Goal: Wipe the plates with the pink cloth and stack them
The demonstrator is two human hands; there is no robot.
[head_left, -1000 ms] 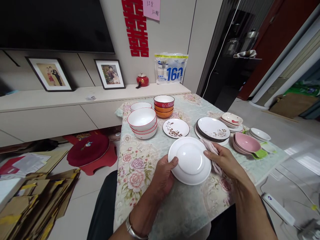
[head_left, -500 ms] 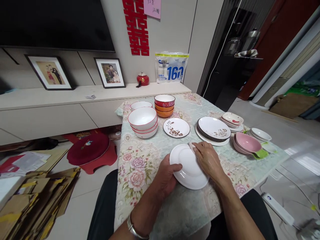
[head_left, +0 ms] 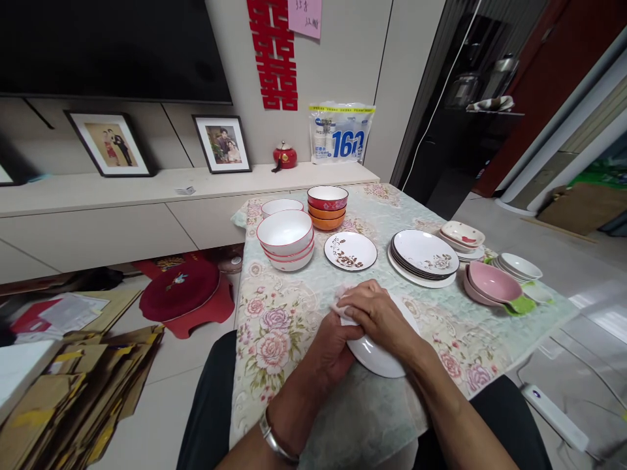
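Observation:
My left hand (head_left: 329, 349) grips the left edge of a white plate (head_left: 379, 358), with the thumb over its top face. Across the plate lies my right hand (head_left: 375, 313), its fingers closed on a pale cloth (head_left: 343, 301) pressed to the upper left rim. Part of the plate is hidden under that hand. Just beyond it a white plate with a brown flower pattern (head_left: 350, 251) lies flat on the table. To the right of that stands a stack of dark-rimmed plates (head_left: 425, 251).
Red-rimmed white bowls (head_left: 285, 232) are stacked at the left, with red and orange bowls (head_left: 327, 207) behind. Pink bowls (head_left: 492, 284) and small white bowls (head_left: 519, 264) stand at the right on the flowered tablecloth (head_left: 274, 320). A red stool (head_left: 189, 297) is on the floor.
My right hand has moved with the cloth from the plate's upper right rim to its upper left, close to my left hand. The view has shifted slightly left.

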